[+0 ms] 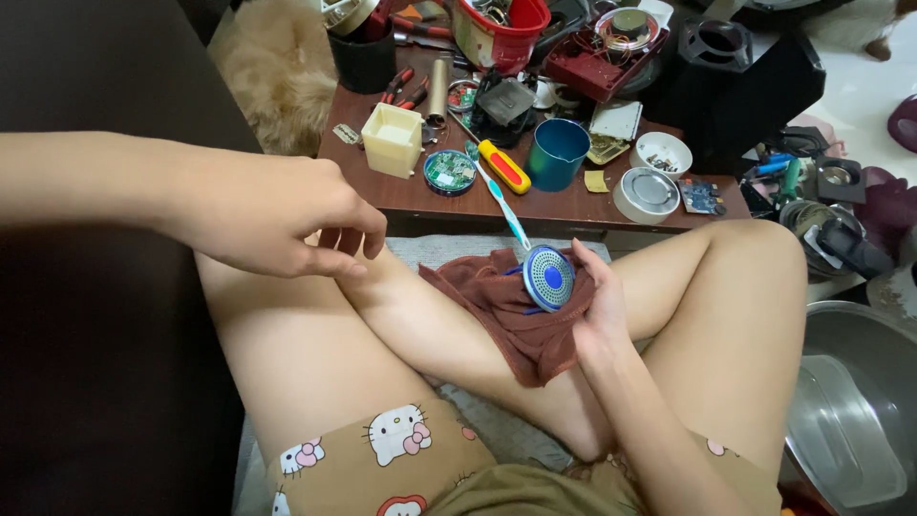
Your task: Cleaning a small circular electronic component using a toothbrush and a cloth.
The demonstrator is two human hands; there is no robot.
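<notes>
We are holding a round blue grille (548,277) and brown cloth (511,315) in our closed right hand (597,320); our left hand (277,215) is hanging half-curled and empty above the knee, near the table's (573,205) front edge.

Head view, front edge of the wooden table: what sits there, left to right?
Cream plastic box → round green circuit board → yellow and red screwdriver handle → blue metal cup → white round tin → small blue circuit board.
</notes>
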